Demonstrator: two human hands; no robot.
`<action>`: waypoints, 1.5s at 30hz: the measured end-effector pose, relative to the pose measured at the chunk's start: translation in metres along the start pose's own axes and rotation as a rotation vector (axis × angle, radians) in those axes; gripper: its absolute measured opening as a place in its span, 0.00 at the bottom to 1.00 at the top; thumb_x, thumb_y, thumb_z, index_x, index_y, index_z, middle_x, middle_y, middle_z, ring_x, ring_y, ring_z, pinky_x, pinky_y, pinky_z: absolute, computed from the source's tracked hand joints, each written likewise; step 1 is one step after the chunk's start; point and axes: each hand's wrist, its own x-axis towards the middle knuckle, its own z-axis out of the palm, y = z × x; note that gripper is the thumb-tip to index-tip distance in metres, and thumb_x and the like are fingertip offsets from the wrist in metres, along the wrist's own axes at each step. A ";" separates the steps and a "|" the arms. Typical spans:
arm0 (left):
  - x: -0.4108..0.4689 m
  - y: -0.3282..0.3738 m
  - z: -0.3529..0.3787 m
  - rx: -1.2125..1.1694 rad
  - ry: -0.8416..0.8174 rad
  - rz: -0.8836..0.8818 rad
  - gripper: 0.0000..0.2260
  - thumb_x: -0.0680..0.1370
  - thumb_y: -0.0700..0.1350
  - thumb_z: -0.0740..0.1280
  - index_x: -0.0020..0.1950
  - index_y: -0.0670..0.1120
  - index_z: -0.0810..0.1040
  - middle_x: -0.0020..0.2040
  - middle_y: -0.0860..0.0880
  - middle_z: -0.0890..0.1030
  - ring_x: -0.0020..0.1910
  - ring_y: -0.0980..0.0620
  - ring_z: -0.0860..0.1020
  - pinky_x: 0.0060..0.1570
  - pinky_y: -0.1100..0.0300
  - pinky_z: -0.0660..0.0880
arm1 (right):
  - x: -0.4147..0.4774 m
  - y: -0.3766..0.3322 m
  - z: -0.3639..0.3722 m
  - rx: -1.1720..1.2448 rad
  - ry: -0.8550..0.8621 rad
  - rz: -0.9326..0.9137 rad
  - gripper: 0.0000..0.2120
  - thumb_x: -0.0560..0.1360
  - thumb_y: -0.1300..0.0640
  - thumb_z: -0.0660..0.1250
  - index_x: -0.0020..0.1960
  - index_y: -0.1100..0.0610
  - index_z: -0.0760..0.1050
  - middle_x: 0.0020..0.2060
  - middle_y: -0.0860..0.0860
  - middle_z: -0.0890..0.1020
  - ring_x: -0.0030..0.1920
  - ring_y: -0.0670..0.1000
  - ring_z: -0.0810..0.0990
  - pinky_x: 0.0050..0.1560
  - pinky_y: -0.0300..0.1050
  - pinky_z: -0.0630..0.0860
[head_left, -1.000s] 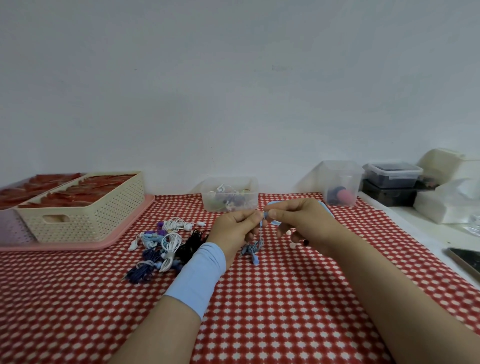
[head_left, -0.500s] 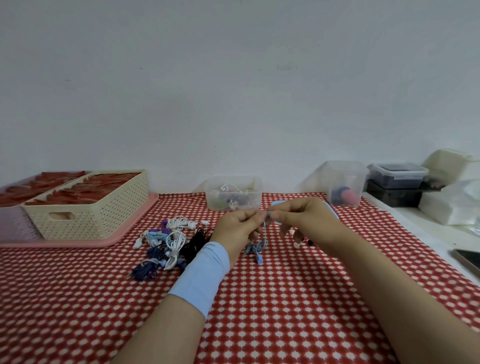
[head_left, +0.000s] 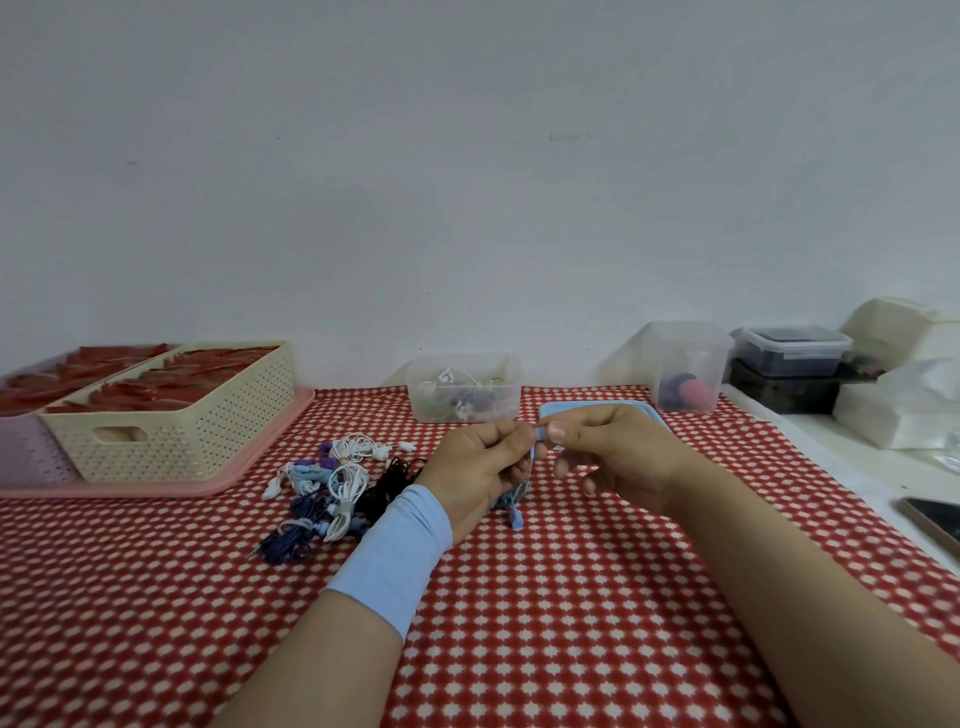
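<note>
Both hands are on one cord. Your left hand (head_left: 480, 462) and right hand (head_left: 618, 457) each pinch the blue earphone cable (head_left: 514, 501) between thumb and fingertips. The two pinch points almost touch, above the red checked tablecloth (head_left: 519, 623). The rest of the cable hangs bunched under the left hand. Its loose end reaches the cloth or sits just above it; can't tell contact.

Read: mid-coil, cable partly gathered and not yet secured. Next move likely needs the right hand feeding slack while the left keeps the loops tight, then set it with the finished ones.

Counts:
- one cable in hand
- pile of bundled earphones (head_left: 332, 486) just left of your left wrist: about three white, one black, one dark blue, plus overlapping light-blue and purple pieces; exact total unclear
- one clear box (head_left: 467, 357) of loose earphones behind the hands
- one blue lid (head_left: 571, 407) behind the right hand
- one cream basket (head_left: 208, 436) on a pink tray (head_left: 156, 489), far left
</note>
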 end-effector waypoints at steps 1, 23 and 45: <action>0.000 0.001 0.001 -0.034 -0.003 0.002 0.07 0.80 0.39 0.65 0.48 0.42 0.84 0.37 0.48 0.81 0.36 0.56 0.75 0.39 0.65 0.75 | 0.000 0.000 0.001 0.019 0.002 -0.011 0.10 0.68 0.52 0.73 0.46 0.55 0.87 0.43 0.53 0.86 0.36 0.48 0.80 0.29 0.38 0.70; 0.005 -0.004 -0.003 0.186 0.060 0.016 0.06 0.78 0.42 0.69 0.44 0.46 0.86 0.39 0.45 0.81 0.38 0.51 0.75 0.46 0.55 0.74 | 0.004 0.004 -0.001 -0.014 0.058 0.040 0.07 0.75 0.56 0.72 0.48 0.58 0.85 0.43 0.54 0.86 0.35 0.49 0.81 0.31 0.41 0.75; 0.005 -0.005 -0.004 0.273 0.130 -0.025 0.08 0.77 0.48 0.71 0.43 0.46 0.86 0.36 0.48 0.81 0.36 0.51 0.76 0.44 0.57 0.75 | 0.007 0.007 0.001 -0.444 0.209 -0.281 0.05 0.73 0.61 0.76 0.48 0.55 0.87 0.38 0.49 0.87 0.33 0.50 0.83 0.30 0.40 0.80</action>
